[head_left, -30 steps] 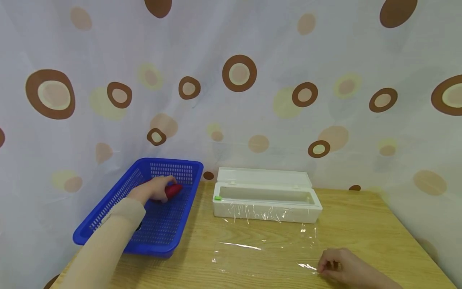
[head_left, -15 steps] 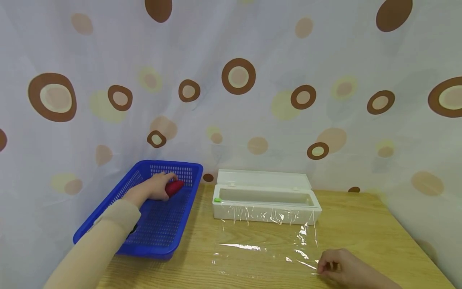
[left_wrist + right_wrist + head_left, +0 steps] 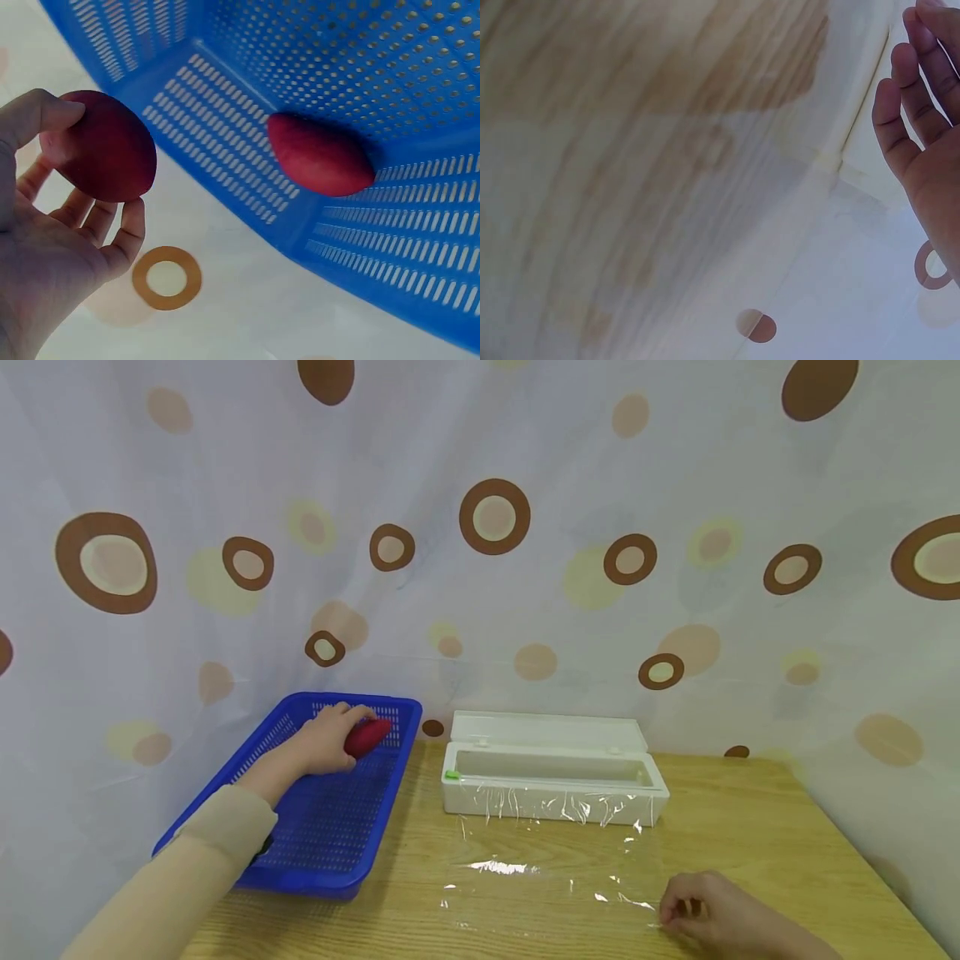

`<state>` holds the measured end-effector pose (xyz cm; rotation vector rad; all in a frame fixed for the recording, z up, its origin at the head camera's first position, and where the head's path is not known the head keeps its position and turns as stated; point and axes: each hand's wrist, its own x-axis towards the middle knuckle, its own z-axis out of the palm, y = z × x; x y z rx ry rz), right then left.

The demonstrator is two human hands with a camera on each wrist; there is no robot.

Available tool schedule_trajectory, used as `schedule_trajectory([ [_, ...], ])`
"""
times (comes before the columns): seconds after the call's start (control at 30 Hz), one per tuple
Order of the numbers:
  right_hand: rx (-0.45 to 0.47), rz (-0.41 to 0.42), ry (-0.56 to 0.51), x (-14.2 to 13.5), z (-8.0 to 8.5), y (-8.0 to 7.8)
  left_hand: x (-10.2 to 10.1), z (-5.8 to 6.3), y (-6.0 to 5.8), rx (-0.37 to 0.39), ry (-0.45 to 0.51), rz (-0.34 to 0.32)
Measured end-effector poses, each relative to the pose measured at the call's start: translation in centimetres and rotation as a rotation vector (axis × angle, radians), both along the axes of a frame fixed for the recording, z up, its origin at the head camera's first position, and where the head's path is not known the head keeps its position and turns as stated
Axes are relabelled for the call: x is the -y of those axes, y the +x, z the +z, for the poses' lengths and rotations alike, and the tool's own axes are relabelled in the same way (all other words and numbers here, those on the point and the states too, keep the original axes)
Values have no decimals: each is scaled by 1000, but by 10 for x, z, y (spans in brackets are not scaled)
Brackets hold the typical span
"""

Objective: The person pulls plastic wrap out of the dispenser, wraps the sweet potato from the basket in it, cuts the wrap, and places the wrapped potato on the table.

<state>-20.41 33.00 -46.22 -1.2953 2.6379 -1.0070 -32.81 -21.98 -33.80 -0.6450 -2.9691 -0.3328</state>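
Observation:
My left hand (image 3: 326, 742) holds a dark red, mango-shaped fruit (image 3: 367, 738) between thumb and fingers, raised over the far end of the blue basket (image 3: 367, 852). In the left wrist view the held fruit (image 3: 109, 150) is apart from the basket, and a second red fruit (image 3: 319, 157) lies inside. At the front right, my right hand (image 3: 712, 910) pinches the near right corner of a clear sheet of cling film (image 3: 555, 902). This sheet stretches from the white cling film dispenser (image 3: 551, 802). The right wrist view shows curled fingers (image 3: 904, 67); their tips are partly cut off.
The dispenser's lid (image 3: 547, 731) stands raised at the back, and a green slider (image 3: 452, 773) sits at its left end. Behind the wooden table (image 3: 750, 827) hangs a spotted curtain (image 3: 570, 485). The basket's raised rim borders my left forearm.
My left hand has lifted the red fruit from low in the basket, up and slightly right. The right hand stays nearly still at the film's corner; the film's glints have shifted.

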Motion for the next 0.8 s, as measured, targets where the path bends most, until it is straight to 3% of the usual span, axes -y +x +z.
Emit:
schedule_trajectory([
  [0.37,34,34,17,1,0,-5,-10,7,23,-108,84,-25],
  [0.53,23,47,18,0,-5,-10,-21,12,36,-123,118,-39],
  [0.8,78,88,28,-2,-7,-14,-41,24,55,-139,163,-73],
])
